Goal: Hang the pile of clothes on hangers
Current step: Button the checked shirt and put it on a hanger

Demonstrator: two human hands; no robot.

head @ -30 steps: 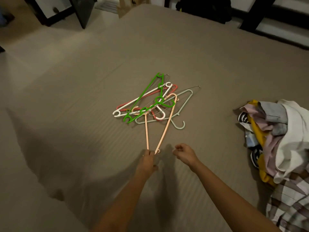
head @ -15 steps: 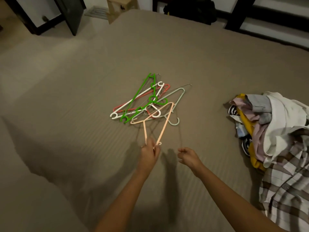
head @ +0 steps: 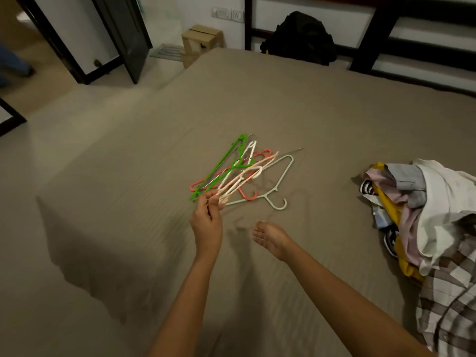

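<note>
A heap of plastic hangers lies mid-bed: a green hanger (head: 226, 162), a red hanger (head: 247, 194) and a pale grey-green hanger (head: 279, 181). My left hand (head: 207, 220) pinches the end of a peach hanger (head: 247, 176), which is lifted over the heap and blurred, with a white hanger tangled beside it. My right hand (head: 270, 237) hovers just right of it, fingers loosely curled, holding nothing. The pile of clothes (head: 417, 215) sits at the bed's right edge, with a white shirt on top and a plaid shirt (head: 453, 300) nearest me.
The beige striped bed sheet (head: 283, 104) fills the view. A black backpack (head: 300, 37) sits past the bed's far edge by a dark frame. A cardboard box (head: 202, 42) and a dark open door (head: 123, 34) stand at the far left, with floor beside the bed.
My left hand lifted the peach hanger up and left, swinging it over the heap. The right hand stayed just to its right with the fingers loosening. The camera tilted up.
</note>
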